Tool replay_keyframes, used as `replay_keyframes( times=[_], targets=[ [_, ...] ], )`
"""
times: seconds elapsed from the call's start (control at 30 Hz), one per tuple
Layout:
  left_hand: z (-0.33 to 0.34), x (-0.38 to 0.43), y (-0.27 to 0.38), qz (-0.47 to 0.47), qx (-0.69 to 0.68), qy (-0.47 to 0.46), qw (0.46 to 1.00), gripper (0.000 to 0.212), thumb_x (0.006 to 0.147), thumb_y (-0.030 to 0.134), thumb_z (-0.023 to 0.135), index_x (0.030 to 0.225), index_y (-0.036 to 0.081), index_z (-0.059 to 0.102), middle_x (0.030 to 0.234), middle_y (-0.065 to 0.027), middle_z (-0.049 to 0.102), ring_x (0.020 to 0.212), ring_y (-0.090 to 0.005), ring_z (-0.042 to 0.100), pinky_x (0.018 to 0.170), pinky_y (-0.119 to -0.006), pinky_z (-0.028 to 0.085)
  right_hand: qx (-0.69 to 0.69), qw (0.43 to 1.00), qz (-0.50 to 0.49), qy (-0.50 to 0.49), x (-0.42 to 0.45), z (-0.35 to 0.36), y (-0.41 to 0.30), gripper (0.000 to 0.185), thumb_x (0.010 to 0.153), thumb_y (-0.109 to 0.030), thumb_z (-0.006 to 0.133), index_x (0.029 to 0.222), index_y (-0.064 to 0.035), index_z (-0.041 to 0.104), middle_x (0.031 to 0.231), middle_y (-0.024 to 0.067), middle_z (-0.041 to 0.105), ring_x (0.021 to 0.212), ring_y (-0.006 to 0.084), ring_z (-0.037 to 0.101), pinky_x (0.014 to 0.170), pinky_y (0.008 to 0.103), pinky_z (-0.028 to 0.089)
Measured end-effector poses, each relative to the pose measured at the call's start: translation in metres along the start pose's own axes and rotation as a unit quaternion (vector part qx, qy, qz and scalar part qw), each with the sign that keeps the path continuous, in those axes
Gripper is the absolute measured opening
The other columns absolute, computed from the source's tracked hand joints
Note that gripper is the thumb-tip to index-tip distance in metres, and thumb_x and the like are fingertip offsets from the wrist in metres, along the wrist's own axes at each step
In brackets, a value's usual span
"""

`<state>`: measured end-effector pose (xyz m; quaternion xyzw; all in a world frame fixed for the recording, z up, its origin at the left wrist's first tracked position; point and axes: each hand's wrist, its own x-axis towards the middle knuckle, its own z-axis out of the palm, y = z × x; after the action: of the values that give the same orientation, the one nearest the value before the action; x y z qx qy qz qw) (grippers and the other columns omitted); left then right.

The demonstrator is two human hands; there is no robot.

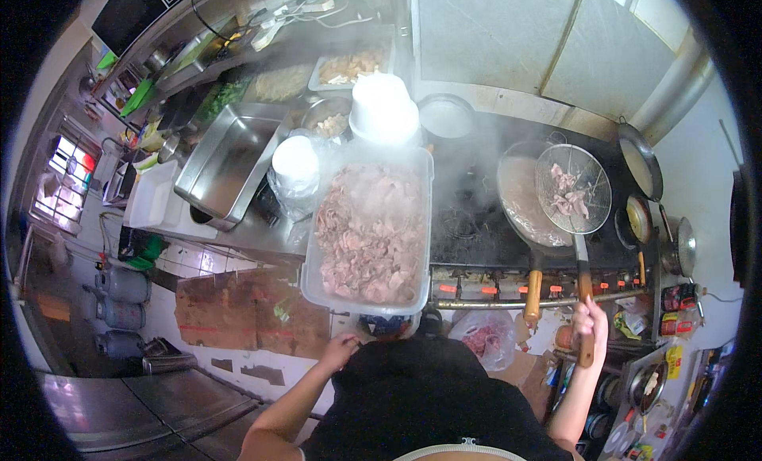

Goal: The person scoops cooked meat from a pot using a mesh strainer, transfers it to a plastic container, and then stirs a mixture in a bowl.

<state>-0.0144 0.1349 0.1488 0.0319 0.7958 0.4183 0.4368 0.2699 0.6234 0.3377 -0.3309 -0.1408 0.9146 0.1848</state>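
My right hand grips the wooden handle of a wire-mesh skimmer. A few pieces of pale cooked meat lie in its mesh. The skimmer is over the right side of a wok of cloudy, steaming liquid, whose wooden handle points towards me. Left of the stove burners, a clear plastic tub holds a heap of cooked sliced meat, with steam above it. My left hand hangs by my side below the tub, fingers curled; whether anything is in them cannot be made out.
Stacked white containers and a deep steel pan stand behind and left of the tub. More pans hang or lean at the stove's right end. A plastic bag of raw meat sits below the stove's front rail.
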Motion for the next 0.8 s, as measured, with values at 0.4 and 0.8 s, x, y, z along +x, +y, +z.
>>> replay_keyframes(
  times=[0.4, 0.8],
  targets=[
    [-0.049, 0.002, 0.015, 0.136, -0.085, 0.189, 0.969, 0.027, 0.086, 0.008, 0.051, 0.112, -0.001, 0.054, 0.111, -0.0119, 0.057, 0.104, -0.0213, 0.053, 0.094, -0.033, 0.039, -0.109, 0.993, -0.041, 0.014, -0.012, 0.048, 0.008, 0.013, 0.093, -0.014, 0.051, 0.091, -0.0053, 0.042, 0.065, -0.0006, 0.043, 0.045, 0.0025, 0.035, 0.035, 0.0163, 0.028],
    [-0.081, -0.016, 0.082, 0.146, -0.290, 0.212, 0.922, 0.048, 0.094, 0.043, 0.042, 0.129, 0.010, 0.041, 0.122, -0.0071, 0.045, 0.110, -0.0187, 0.044, 0.093, -0.037, 0.037, -0.392, 0.919, 0.017, 0.044, -0.135, 0.165, 0.122, 0.062, 0.082, -0.006, 0.063, 0.136, -0.0065, 0.034, 0.061, 0.0015, 0.044, 0.039, 0.0080, 0.037, 0.033, 0.0227, 0.030]
  ],
)
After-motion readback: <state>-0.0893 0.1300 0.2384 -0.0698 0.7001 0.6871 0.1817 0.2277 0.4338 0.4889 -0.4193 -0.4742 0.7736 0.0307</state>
